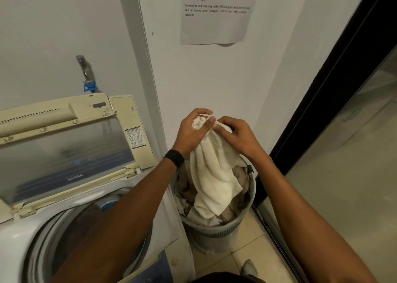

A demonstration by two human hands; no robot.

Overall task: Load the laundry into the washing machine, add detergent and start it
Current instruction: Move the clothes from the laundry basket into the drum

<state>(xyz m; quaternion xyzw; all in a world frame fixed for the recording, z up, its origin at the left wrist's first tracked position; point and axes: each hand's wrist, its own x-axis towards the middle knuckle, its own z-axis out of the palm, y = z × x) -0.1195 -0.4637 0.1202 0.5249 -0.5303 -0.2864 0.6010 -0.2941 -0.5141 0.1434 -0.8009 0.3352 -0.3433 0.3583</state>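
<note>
A cream towel (214,171) hangs above the grey laundry basket (217,233), its lower end still touching the beige clothes (240,175) inside. My left hand (193,132) and my right hand (238,135) both grip the towel's top edge, close together. The top-loading washing machine (28,229) stands at the left with its lid (64,151) raised and the drum (86,229) open beneath my left forearm.
A tap with a blue fitting (88,76) sticks out of the wall behind the machine. A printed sheet (214,14) hangs on the wall above the basket. A dark door frame (322,102) and glass panel run along the right. Tiled floor (253,252) surrounds the basket.
</note>
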